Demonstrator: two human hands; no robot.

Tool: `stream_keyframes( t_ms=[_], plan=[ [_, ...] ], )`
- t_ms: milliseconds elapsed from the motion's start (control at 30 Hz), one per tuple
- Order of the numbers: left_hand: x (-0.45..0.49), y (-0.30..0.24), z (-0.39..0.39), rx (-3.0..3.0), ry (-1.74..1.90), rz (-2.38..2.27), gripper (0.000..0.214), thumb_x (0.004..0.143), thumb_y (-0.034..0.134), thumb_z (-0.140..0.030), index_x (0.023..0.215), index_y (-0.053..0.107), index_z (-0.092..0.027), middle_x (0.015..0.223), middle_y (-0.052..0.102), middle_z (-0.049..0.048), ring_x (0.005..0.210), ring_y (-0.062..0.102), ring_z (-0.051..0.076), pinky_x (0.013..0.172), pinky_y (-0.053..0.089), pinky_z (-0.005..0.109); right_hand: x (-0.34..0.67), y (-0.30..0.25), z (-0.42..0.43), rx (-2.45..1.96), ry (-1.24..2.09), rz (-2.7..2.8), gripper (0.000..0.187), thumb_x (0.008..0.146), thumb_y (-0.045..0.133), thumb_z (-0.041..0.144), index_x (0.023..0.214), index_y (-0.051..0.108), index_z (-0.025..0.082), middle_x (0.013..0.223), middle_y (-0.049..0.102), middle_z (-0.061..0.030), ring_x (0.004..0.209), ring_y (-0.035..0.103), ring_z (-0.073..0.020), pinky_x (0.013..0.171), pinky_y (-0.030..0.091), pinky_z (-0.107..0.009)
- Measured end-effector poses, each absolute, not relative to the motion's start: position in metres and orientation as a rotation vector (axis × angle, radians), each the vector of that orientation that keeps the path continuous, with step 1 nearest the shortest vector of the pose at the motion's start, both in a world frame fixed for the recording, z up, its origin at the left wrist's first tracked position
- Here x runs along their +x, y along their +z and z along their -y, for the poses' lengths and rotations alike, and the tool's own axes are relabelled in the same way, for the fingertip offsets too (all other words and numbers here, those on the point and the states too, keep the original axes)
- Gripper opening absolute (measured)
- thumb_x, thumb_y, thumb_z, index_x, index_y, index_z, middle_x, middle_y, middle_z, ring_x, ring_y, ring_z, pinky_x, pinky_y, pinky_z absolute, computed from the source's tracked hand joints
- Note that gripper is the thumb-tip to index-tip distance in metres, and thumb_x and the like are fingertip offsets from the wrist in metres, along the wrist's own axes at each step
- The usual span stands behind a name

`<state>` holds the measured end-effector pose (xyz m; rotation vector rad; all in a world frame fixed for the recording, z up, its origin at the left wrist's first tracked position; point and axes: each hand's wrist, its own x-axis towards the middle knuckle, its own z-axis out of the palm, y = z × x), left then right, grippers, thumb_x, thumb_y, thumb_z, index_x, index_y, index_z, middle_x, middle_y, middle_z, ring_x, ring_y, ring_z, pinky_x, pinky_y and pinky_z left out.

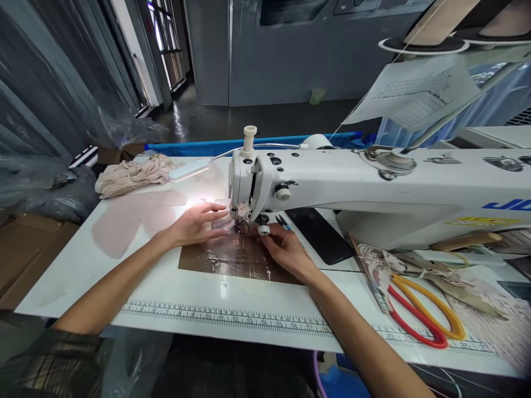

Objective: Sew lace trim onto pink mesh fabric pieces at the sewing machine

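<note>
My left hand (197,224) lies with fingers stretched and apart, just left of the sewing machine's (307,179) needle and presser foot (241,225). Under its fingers is a pale sheer piece of fabric (219,222). My right hand (286,250) is on the other side of the foot, with thumb and fingers drawn together beside a white knurled knob (264,229); whatever they hold is hidden. Both hands rest over a shiny brown plate (232,265) around the needle area. A small pink gathered bit (243,210) hangs at the machine head.
Sheer pink cut pieces (124,221) and bundled lace (135,176) lie left. A lit lamp (189,169) shines near the needle. Right are a black phone (321,235), scissors with red and yellow handles (427,309), and lace scraps (493,309). A printed ruler (224,318) follows the table's front edge.
</note>
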<state>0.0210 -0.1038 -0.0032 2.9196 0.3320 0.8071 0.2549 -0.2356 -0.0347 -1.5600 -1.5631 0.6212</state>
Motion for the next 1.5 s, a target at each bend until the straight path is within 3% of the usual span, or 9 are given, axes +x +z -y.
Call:
stream_keyframes(
  t_ms=[167, 300, 400, 700, 1333, 1500],
  plan=[
    [0.005, 0.017, 0.128, 3.121, 0.791, -0.229, 0.019, 0.096, 0.053, -0.027, 0.103, 0.066, -0.016, 0.104, 0.071, 0.0096, 0.084, 0.066, 0.018, 0.069, 0.055, 0.033, 0.258, -0.034, 0.231, -1.641, 0.739, 1.558, 0.031, 0.086, 0.042, 0.027, 0.091, 0.072, 0.022, 0.091, 0.07, -0.004, 0.081, 0.065, -0.0179, 0.074, 0.051, -0.03],
    [0.0, 0.005, 0.153, 3.238, 0.684, -0.062, 0.016, 0.094, 0.053, -0.021, 0.102, 0.064, -0.012, 0.099, 0.071, 0.011, 0.078, 0.065, 0.018, 0.067, 0.055, 0.033, 0.256, -0.024, 0.224, -1.682, 0.769, 1.689, 0.022, 0.08, 0.05, 0.022, 0.078, 0.072, 0.022, 0.08, 0.07, -0.0025, 0.069, 0.063, -0.0171, 0.061, 0.047, -0.026],
    [0.0, -0.008, 0.157, 3.208, 0.702, 0.0, 0.017, 0.093, 0.052, -0.017, 0.105, 0.062, -0.01, 0.098, 0.071, 0.0115, 0.08, 0.067, 0.019, 0.067, 0.055, 0.033, 0.25, -0.02, 0.222, -1.729, 0.719, 1.737, 0.016, 0.079, 0.056, 0.021, 0.077, 0.072, 0.021, 0.077, 0.07, -0.0036, 0.068, 0.062, -0.0178, 0.061, 0.045, -0.026],
    [0.012, -0.022, 0.147, 3.011, 0.826, 0.147, 0.018, 0.089, 0.053, -0.013, 0.102, 0.066, -0.013, 0.1, 0.072, 0.0116, 0.084, 0.067, 0.019, 0.073, 0.058, 0.033, 0.236, -0.036, 0.239, -1.544, 0.336, 2.066, 0.035, 0.088, 0.049, 0.018, 0.112, 0.072, 0.028, 0.108, 0.066, -0.0049, 0.082, 0.063, -0.0165, 0.071, 0.047, -0.028],
    [0.012, -0.018, 0.15, 2.951, 0.712, 0.052, 0.017, 0.093, 0.053, -0.017, 0.1, 0.068, -0.015, 0.101, 0.072, 0.0104, 0.086, 0.067, 0.019, 0.071, 0.055, 0.033, 0.238, -0.036, 0.24, -1.487, 0.339, 2.059, 0.034, 0.083, 0.055, 0.012, 0.104, 0.076, 0.029, 0.104, 0.066, -0.0027, 0.079, 0.062, -0.0142, 0.076, 0.05, -0.028],
    [0.018, -0.02, 0.135, 2.648, 0.542, -0.021, 0.017, 0.093, 0.057, -0.023, 0.087, 0.071, -0.015, 0.09, 0.072, 0.0068, 0.082, 0.067, 0.014, 0.074, 0.055, 0.027, 0.238, -0.037, 0.24, -1.5, 0.341, 2.052, 0.034, 0.083, 0.054, 0.013, 0.103, 0.076, 0.029, 0.105, 0.066, -0.0034, 0.08, 0.063, -0.015, 0.076, 0.051, -0.029]
  ],
)
